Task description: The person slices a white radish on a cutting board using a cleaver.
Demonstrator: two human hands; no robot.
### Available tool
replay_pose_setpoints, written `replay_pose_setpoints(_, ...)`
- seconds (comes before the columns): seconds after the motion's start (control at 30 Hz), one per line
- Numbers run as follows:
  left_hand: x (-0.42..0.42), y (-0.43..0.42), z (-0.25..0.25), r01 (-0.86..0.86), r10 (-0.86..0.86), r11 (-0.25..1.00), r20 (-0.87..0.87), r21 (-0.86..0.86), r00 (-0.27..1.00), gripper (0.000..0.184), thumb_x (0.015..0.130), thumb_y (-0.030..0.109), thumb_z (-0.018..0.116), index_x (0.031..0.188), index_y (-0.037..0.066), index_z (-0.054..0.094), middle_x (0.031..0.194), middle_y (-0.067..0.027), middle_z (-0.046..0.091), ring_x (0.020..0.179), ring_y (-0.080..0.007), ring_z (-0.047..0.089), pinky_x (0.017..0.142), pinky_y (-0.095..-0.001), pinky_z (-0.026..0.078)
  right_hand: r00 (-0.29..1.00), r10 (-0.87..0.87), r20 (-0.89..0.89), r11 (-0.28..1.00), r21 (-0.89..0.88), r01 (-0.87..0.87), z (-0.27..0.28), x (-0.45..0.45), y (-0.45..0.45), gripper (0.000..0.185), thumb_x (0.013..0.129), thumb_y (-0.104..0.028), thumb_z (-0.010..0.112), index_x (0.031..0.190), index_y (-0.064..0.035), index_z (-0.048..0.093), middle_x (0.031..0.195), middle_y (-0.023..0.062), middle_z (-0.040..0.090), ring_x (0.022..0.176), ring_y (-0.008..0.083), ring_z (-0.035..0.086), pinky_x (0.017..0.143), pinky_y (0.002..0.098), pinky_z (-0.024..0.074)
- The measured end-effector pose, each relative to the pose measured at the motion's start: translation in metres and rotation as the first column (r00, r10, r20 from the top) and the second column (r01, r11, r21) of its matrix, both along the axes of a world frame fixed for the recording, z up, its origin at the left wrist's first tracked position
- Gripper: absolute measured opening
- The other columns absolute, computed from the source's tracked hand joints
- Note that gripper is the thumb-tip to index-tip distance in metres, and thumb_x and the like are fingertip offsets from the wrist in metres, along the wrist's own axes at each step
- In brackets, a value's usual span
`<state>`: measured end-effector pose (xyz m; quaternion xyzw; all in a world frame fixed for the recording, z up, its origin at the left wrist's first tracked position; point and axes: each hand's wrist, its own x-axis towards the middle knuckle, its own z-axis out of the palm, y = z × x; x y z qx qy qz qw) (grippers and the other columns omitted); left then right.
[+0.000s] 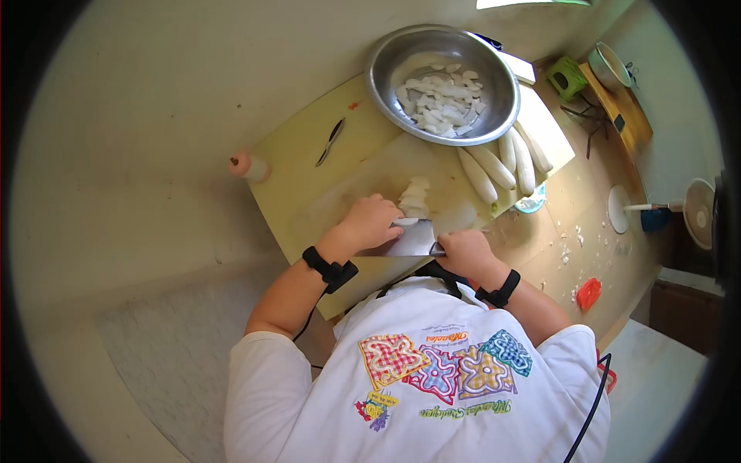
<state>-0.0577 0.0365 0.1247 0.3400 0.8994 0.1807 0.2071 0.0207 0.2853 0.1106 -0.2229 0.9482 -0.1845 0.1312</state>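
- Slices of a pale vegetable lie overlapping in a short row on the table, just beyond the blade, probably left in line as they were cut.
- Cleaver sits at the row's near end, its broad face turned up to view; a white piece shows along its upper edge.
- Right hand is closed firmly round the cleaver's handle, seemingly to control the blade.
- Left hand is partly curled, fingertips by the blade, likely steadying the vegetable; what lies under the palm is hidden, so I cannot tell its grip.
- Whole peeled vegetables lie side by side near the table's right edge, presumably within easy reach.
- Metal bowl stands beyond, its width seeming to suit the loose cut pieces inside.
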Motion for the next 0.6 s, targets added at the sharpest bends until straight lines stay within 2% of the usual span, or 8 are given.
replay_pose_setpoints(0.03,-0.002,0.004,0.001,0.015,-0.015,1.0,-0.001,0.0,1.0,0.028,0.084,0.028,0.069,0.104,0.009,0.074,0.105,-0.0076,0.072,0.102,-0.0315,0.061,0.091,-0.043,0.048,1.0,-0.015,-0.001,1.0,0.0,0.015,0.001,0.002,0.003,0.018,0.075,-0.026,0.07,0.079,-0.0084,0.067,0.069,0.0131,0.066,0.067,0.034,0.067,0.062,0.0452,0.0542)
replay_pose_setpoints(0.1,-0.004,0.012,0.003,0.014,-0.001,0.997,0.168,-0.08,0.986,0.026,0.084,0.028,0.068,0.101,0.009,0.075,0.101,-0.0094,0.072,0.101,-0.0316,0.061,0.09,-0.043,0.049,0.999,0.032,-0.022,0.999,0.015,-0.032,0.007,0.008,0.006,0.019,0.074,-0.026,0.071,0.079,-0.0086,0.066,0.068,0.0127,0.066,0.066,0.0332,0.067,0.061,0.0448,0.054)
replay_pose_setpoints(0.13,-0.003,0.013,-0.001,0.027,-0.012,0.996,0.169,-0.082,0.985,0.026,0.084,0.028,0.068,0.101,0.009,0.075,0.101,-0.0094,0.072,0.101,-0.0316,0.061,0.09,-0.043,0.049,1.0,0.02,-0.021,1.0,0.013,-0.02,0.009,0.01,0.008,0.019,0.074,-0.026,0.071,0.079,-0.0086,0.066,0.068,0.0127,0.066,0.066,0.0332,0.067,0.061,0.0448,0.054)
replay_pose_setpoints(0.2,-0.002,0.012,-0.009,-0.013,0.007,0.999,0.175,0.036,0.984,0.025,0.085,0.027,0.066,0.097,0.008,0.076,0.094,-0.0115,0.073,0.094,-0.0321,0.064,0.084,-0.0433,0.051,0.999,0.045,-0.018,0.998,0.036,-0.044,0.013,0.016,0.009,0.019,0.073,-0.027,0.071,0.079,-0.0091,0.066,0.067,0.0114,0.066,0.064,0.0318,0.067,0.059,0.0435,0.054)
replay_pose_setpoints(0.3,-0.003,0.018,-0.01,0.003,-0.009,0.999,0.17,0.038,0.985,0.02,0.08,0.023,0.065,0.09,0.01,0.077,0.087,-0.0141,0.072,0.083,-0.0336,0.068,0.076,-0.0442,0.054,0.996,0.066,-0.056,0.997,0.034,-0.064,0.012,0.023,0.014,0.019,0.073,-0.027,0.072,0.079,-0.0096,0.066,0.066,0.0101,0.066,0.063,0.0305,0.068,0.058,0.0423,0.0539)
replay_pose_setpoints(0.43,-0.007,0.022,-0.019,0.009,-0.013,1.0,0.171,0.026,0.985,0.021,0.082,0.023,0.064,0.09,0.008,0.076,0.087,-0.0152,0.072,0.083,-0.0338,0.068,0.076,-0.044,0.054,0.998,0.064,-0.022,0.997,0.037,-0.063,0.005,0.03,0.018,0.019,0.073,-0.027,0.072,0.079,-0.0098,0.066,0.067,0.009,0.066,0.064,0.0299,0.068,0.058,0.0419,0.0542)
replay_pose_setpoints(0.5,-0.013,0.023,-0.029,-0.155,0.122,0.984,0.312,0.083,0.942,0.021,0.083,0.022,0.064,0.089,0.006,0.075,0.087,-0.0164,0.072,0.082,-0.0339,0.068,0.077,-0.0429,0.054,0.998,0.046,0.033,0.996,0.076,-0.048,0.004,0.034,0.021,0.019,0.073,-0.027,0.072,0.079,-0.0099,0.066,0.068,0.0084,0.067,0.064,0.0302,0.068,0.059,0.0422,0.0541)
replay_pose_setpoints(0.6,-0.032,0.023,-0.054,-0.142,0.111,0.983,0.246,0.114,0.963,0.018,0.086,0.016,0.066,0.092,-0.001,0.072,0.083,-0.0167,0.071,0.076,-0.029,0.067,0.071,-0.0376,0.053,0.999,0.016,0.029,0.997,0.076,-0.018,0.003,0.045,0.033,0.02,0.073,-0.028,0.072,0.079,-0.0095,0.066,0.071,0.0085,0.068,0.066,0.03,0.068,0.06,0.0425,0.0543)
